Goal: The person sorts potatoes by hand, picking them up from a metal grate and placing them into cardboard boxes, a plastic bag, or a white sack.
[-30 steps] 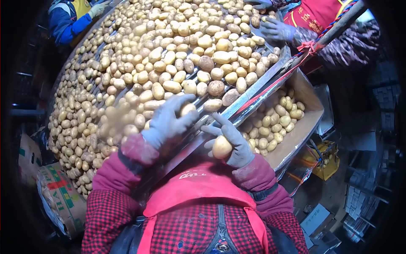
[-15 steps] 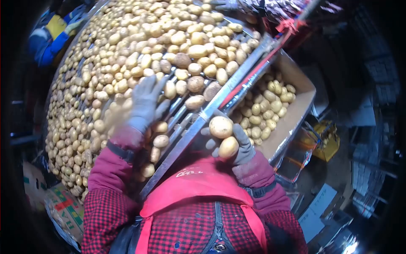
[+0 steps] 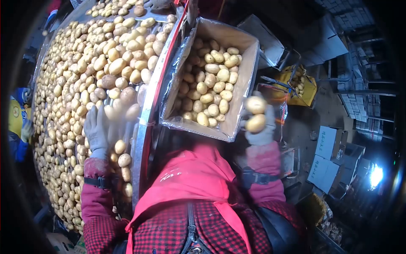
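Note:
My right hand (image 3: 264, 136), in a grey glove, is closed around two pale potatoes (image 3: 256, 123), one above the other. It is held just right of an open cardboard box (image 3: 248, 63) that contains many potatoes (image 3: 207, 98). My left hand (image 3: 96, 132), also gloved, lies palm down with fingers stretched on the sorting table. Loose potatoes (image 3: 116, 66) spread around it, some touching its fingertips. A few potatoes near it are blurred by motion.
A metal rail (image 3: 143, 122) with a red edge separates the table from the box. Beyond the box stands a yellow crate (image 3: 312, 94) with potatoes inside. Printed cartons (image 3: 325, 163) are at the right. Another person's blue sleeve (image 3: 21, 150) shows at the far left.
My view has turned right, bringing the whole box into sight. My right hand has carried the two potatoes from beside the rail to the box's far right side. My left hand stays on the table.

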Tool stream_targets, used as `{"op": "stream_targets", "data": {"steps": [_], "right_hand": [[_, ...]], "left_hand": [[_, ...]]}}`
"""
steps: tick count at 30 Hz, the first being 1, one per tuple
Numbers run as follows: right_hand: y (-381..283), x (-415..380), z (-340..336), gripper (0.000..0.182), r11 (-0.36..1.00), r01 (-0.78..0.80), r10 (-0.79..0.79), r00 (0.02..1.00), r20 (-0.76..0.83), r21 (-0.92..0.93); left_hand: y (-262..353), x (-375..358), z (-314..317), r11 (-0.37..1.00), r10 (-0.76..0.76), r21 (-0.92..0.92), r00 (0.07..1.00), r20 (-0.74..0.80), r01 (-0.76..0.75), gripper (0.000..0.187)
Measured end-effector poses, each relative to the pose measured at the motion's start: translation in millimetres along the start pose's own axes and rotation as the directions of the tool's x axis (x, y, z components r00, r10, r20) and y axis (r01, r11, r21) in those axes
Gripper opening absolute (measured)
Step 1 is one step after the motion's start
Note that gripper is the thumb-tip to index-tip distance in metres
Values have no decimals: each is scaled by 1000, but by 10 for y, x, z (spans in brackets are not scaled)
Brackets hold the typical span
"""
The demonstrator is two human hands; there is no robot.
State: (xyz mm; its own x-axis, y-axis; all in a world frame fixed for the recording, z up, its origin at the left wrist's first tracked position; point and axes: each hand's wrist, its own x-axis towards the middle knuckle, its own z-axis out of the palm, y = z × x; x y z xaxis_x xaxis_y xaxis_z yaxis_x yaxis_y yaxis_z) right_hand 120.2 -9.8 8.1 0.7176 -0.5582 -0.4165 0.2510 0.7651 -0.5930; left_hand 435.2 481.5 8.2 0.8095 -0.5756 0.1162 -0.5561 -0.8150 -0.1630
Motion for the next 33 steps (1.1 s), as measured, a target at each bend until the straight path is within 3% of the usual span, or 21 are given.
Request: {"op": "stream_targets", "data": {"steps": [2,4,6,8,10,13,14,16,19,22,24,25,26,28,30,33], "right_hand": [[-395,-136,-105,54,998,63,-63,998,-31,-19],[-603,-68,-616,52,996,45,-67,954,-292,-80],[-655,21,-1270,51,877,-154,-135,830,-541,-456],[-716,362,-1478,56,548,-206,-306,853,-423,-811],[-699,228,-1115,60,816,13,-250,909,-333,-578],[-323,285,372,68,652,235,-200,970,136,-720],[-188,400,517,69,510,364,-172,931,322,-780],[140,438,1108,66,571,491,-39,817,576,-658],[696,463,1655,55,795,131,247,822,514,-592],[1240,243,1958,46,819,-17,414,708,572,-573],[1428,82,2110,43,745,-71,537,654,533,-663],[1508,-3,2191,41,718,-48,556,640,530,-694],[1598,-42,2202,40,704,-54,572,634,521,-708],[1747,-72,2222,40,721,-73,591,585,555,-689],[1826,-100,2280,39,689,-43,598,598,534,-724],[1939,-42,2274,37,680,-119,628,604,491,-724]], "left_hand": [[54,11,-25,1000,16,20,994,-105,-14,65],[253,57,-241,1000,17,-1,994,-107,-17,74],[413,178,-524,986,-124,-88,978,166,140,80],[200,45,-495,983,9,-183,1000,6,-7,71],[-88,-44,-486,929,-12,-370,999,39,26,68],[-379,-334,-695,919,-231,-347,969,-84,188,68],[-424,-520,-845,908,-305,-331,947,-106,255,70],[-555,-1017,-958,875,-425,-312,896,-131,369,72],[-425,-1714,-1214,796,-568,-276,823,-33,538,71],[-167,-2305,-1268,730,-656,-244,755,10,638,78],[48,-2496,-1353,569,-772,-168,594,228,805,84],[140,-2595,-1317,557,-759,-188,587,281,809,91],[231,-2719,-1191,587,-723,-300,653,225,752,95],[370,-2746,-1083,689,-660,-201,717,224,697,101],[474,-2573,-937,679,-656,-227,716,238,698,101],[383,-2116,-746,755,-608,-285,793,36,591,96]]}}
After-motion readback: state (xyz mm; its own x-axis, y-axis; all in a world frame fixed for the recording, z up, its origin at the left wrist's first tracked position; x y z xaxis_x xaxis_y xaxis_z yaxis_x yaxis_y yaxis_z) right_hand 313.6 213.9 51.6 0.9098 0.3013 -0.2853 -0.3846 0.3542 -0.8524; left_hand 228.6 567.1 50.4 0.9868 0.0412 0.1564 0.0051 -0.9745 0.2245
